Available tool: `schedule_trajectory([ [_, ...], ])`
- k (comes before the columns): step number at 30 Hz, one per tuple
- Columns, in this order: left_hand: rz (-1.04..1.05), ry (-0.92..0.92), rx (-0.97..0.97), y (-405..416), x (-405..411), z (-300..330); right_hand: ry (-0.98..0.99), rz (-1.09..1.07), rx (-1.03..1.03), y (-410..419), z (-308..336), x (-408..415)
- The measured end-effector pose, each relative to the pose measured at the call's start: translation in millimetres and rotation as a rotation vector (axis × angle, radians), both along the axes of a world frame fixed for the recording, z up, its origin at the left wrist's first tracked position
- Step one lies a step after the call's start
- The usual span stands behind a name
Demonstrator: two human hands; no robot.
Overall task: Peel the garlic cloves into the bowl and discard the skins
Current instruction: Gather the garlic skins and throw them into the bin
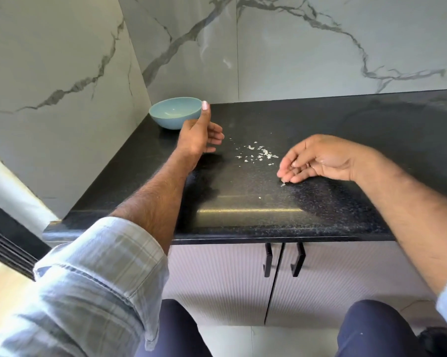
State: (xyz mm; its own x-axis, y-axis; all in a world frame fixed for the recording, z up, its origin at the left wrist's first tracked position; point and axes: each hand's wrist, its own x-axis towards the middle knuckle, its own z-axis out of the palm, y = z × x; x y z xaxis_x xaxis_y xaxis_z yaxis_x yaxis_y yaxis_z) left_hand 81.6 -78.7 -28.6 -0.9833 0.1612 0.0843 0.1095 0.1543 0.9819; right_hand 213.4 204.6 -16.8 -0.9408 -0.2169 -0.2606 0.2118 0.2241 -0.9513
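Marble-look wall panels (294,47) with grey veins fill the upper half of the view and meet in a corner behind the work surface. Below them runs a black speckled countertop (320,124), its rounded front edge catching a band of light. Under the counter sit two pale ribbed cabinet doors (217,284) with black handles (268,260) side by side at the seam. The person's dark trouser legs (371,331) show at the bottom, and a rolled pale plaid sleeve (88,274) covers the left upper forearm.

The left hand (200,134) is raised over the counter near the corner, thumb pointing up and fingers loosely spread toward the right, holding nothing; its thumb tip overlaps the right rim of the bowl in this view (whether it actually touches the rim cannot be told). The right hand (320,159) rests palm-up on the counter, fingers curled inward; whether they hold anything cannot be told.

The light blue bowl (175,113) stands on the counter at the back left corner, and little can be made out inside it. Between the two hands lies a scatter of small white garlic skins (258,153), with a few stray flakes nearer the front edge and one just by the right fingertips. No whole garlic clove can be picked out.
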Motion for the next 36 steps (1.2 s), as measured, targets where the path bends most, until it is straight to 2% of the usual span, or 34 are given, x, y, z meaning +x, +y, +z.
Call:
schedule_trajectory([
  [7, 0.0, 0.006, -0.004, 8, 6, -3, 0.037, -0.183, 0.008, -43, -4, -54],
  [12, 0.029, -0.011, 0.039, 1, 1, -1, 0.201, -0.327, -0.023, -61, -1, -75],
  [14, 0.045, -0.014, 0.051, -1, -3, -2, 0.196, -0.299, -0.061, -68, 0, -71],
  [19, 0.097, -0.024, 0.078, -1, -9, -7, 0.087, -0.055, -0.041, -96, -9, -53],
  [26, 0.061, -0.014, 0.079, 6, -9, -7, 0.189, -0.302, -0.141, -72, -7, -70],
  [29, 0.036, -0.019, 0.096, 12, -12, -5, 0.171, -0.193, -0.243, -55, 1, -48],
  [32, 0.016, -0.035, 0.111, 21, -15, -5, 0.054, 0.041, -0.13, -51, 0, -23],
  [33, 0.008, -0.037, 0.112, 25, -16, -5, 0.035, 0.053, -0.116, -52, -4, -22],
  [36, -0.018, -0.046, 0.115, 35, -18, -6, 0.069, -0.09, -0.163, -57, -12, -37],
])
